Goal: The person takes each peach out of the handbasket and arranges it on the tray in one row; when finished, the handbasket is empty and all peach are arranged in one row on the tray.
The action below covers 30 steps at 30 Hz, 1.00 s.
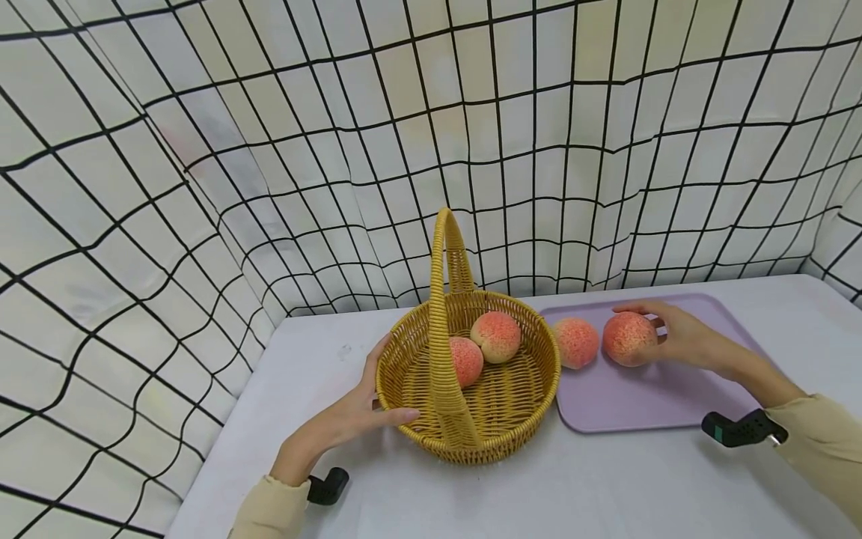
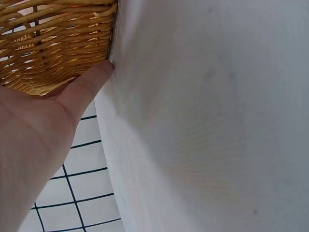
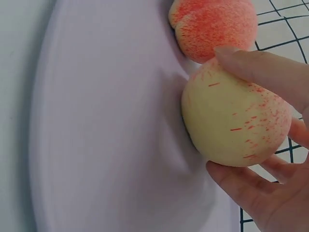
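Observation:
My right hand [image 1: 690, 340] holds a red and cream peach [image 1: 626, 340] over the lilac tray [image 1: 626, 404]. In the right wrist view, thumb and fingers grip the peach's pale side [image 3: 231, 121]. Close beside it on the tray's left end lies a second peach [image 1: 575, 343]. A yellow-brown wicker basket [image 1: 441, 337] with a tall handle stands left of the tray. Inside it are two peaches [image 1: 497, 337], one partly behind the handle. My left hand [image 1: 340, 415] rests spread against the basket's left side; a straight digit [image 2: 89, 84] touches low on the weave.
Everything stands on a white-covered table [image 1: 471, 501]. White cloth with a black grid [image 1: 512, 172] rises behind the table and along its left. The basket's right rim meets the tray's left edge. Black wrist devices [image 1: 744, 428] sit at both cuffs.

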Available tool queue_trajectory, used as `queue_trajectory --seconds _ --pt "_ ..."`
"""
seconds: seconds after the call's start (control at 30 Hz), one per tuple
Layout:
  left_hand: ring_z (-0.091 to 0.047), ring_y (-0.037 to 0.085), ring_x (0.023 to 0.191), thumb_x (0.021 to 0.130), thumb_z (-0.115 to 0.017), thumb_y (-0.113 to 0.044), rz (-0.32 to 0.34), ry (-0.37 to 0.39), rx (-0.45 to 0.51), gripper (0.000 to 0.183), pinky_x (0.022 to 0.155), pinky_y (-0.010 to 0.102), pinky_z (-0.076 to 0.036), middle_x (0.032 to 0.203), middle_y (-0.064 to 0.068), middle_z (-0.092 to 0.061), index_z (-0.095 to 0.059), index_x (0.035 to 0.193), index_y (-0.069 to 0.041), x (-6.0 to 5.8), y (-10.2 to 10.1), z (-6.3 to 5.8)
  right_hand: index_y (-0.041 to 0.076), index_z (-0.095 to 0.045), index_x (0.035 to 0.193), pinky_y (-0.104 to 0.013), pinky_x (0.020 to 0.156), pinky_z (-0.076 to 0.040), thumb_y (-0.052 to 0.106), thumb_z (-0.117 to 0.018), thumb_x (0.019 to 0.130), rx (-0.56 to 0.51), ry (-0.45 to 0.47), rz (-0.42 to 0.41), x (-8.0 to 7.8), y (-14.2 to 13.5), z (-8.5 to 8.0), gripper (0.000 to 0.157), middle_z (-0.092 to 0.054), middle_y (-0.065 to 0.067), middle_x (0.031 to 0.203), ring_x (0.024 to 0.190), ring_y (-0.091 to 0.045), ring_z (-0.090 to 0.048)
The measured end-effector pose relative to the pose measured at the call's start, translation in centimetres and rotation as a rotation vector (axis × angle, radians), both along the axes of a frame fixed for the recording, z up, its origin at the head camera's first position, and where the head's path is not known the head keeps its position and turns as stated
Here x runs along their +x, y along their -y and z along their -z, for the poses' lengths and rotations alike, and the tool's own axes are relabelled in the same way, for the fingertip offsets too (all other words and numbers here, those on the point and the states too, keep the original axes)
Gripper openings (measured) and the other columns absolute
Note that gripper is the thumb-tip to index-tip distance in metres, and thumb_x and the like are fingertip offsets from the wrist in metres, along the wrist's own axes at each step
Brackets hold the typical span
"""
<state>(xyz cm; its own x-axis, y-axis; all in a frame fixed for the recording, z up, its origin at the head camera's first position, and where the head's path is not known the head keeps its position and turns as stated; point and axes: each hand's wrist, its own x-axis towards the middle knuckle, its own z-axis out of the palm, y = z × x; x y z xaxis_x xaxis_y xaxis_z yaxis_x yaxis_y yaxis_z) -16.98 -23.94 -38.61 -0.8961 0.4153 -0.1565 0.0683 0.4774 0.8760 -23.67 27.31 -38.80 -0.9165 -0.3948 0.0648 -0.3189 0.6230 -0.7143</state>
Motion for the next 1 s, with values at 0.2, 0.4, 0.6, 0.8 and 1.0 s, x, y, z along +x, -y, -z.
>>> queue_trajectory --seconds 0.2,0.4,0.6,0.8,1.0 --pt "-0.02 0.041 0.156 0.089 -0.082 -0.039 0.0 0.0 0.008 0.125 0.121 0.065 -0.023 0.173 0.019 -0.004 0.016 0.165 -0.031 0.1 0.0 0.0 0.001 -0.055 0.146 -0.04 0.084 -0.052 0.02 -0.091 0.081 -0.001 -0.033 0.011 0.0 0.2 0.3 0.076 -0.058 -0.024 0.14 0.117 -0.04 -0.057" --pt "-0.021 0.042 0.156 0.089 -0.082 -0.039 -0.002 -0.001 0.005 0.125 0.121 0.065 -0.024 0.172 0.019 -0.005 0.016 0.165 -0.031 0.1 0.0 0.0 0.002 -0.057 0.145 -0.032 0.085 -0.054 0.016 -0.091 0.08 -0.005 -0.046 -0.033 -0.1 0.0 0.2 0.074 -0.056 -0.025 0.141 0.116 -0.038 -0.058" --pt "-0.022 0.041 0.155 0.089 -0.082 -0.04 -0.004 0.003 -0.002 0.125 0.121 0.064 -0.025 0.172 0.019 -0.006 0.017 0.165 -0.032 0.0 0.0 0.0 0.002 -0.053 0.147 -0.053 0.096 -0.054 0.021 -0.089 0.084 0.024 -0.033 -0.024 -0.1 0.0 -0.6 0.075 -0.055 -0.027 0.142 0.12 -0.045 -0.059" --pt "-0.021 0.041 0.156 0.09 -0.081 -0.04 0.0 -0.008 -0.005 0.124 0.12 0.064 -0.026 0.172 0.019 -0.004 0.017 0.165 -0.032 0.0 0.1 0.0 0.0 -0.051 0.146 -0.069 0.105 -0.042 0.016 -0.086 0.088 -0.05 -0.118 -0.018 0.2 2.0 -3.0 0.069 -0.052 -0.026 0.146 0.129 -0.049 -0.053" --pt "-0.02 0.042 0.156 0.089 -0.082 -0.04 0.001 -0.005 -0.006 0.124 0.121 0.065 -0.025 0.173 0.018 -0.003 0.016 0.165 -0.033 0.1 0.0 -0.1 0.007 -0.058 0.14 -0.065 0.11 -0.042 0.017 -0.087 0.088 -0.154 -0.178 -0.087 1.6 8.4 -5.7 0.061 -0.053 -0.016 0.143 0.133 -0.042 -0.052"
